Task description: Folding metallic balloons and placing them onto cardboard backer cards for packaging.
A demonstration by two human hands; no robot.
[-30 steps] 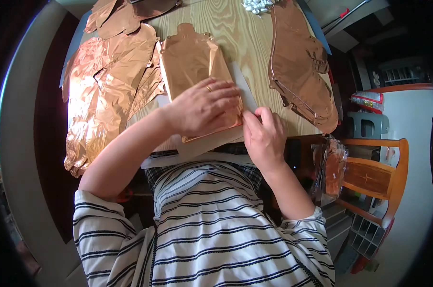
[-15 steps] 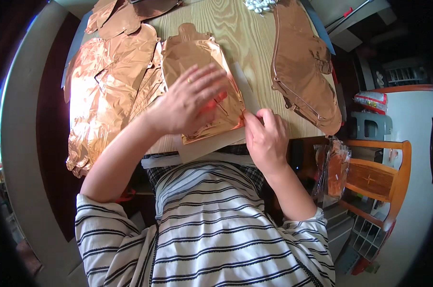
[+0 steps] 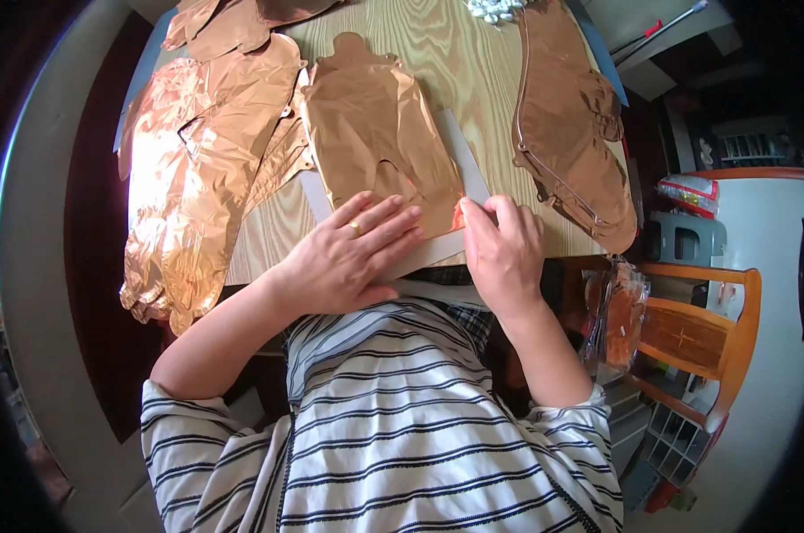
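A flat, copper-coloured foil balloon point(image 3: 371, 120) lies before me with its rounded tab pointing away. A pale sheet of card point(image 3: 463, 158) sticks out along its sides and near edge. My left hand point(image 3: 344, 249) rests flat over the near left part of the foil, fingers stretched and slightly apart. At the near right corner, my right hand point(image 3: 506, 249) pinches the foil between thumb and forefinger. The foil has creases and a curved slit or fold near its middle. My left hand covers part of the near edge.
Larger crinkled copper foil pieces point(image 3: 211, 151) cover the table's left side, and more foil point(image 3: 233, 27) lies at the far left. Another long piece point(image 3: 562, 115) lies on the right. Small white bits point(image 3: 495, 9) are heaped at the back. A wooden chair point(image 3: 699, 333) stands right.
My left hand has come down toward me and now lies flat on the foil's near end. The right hand still pinches the corner, with little movement.
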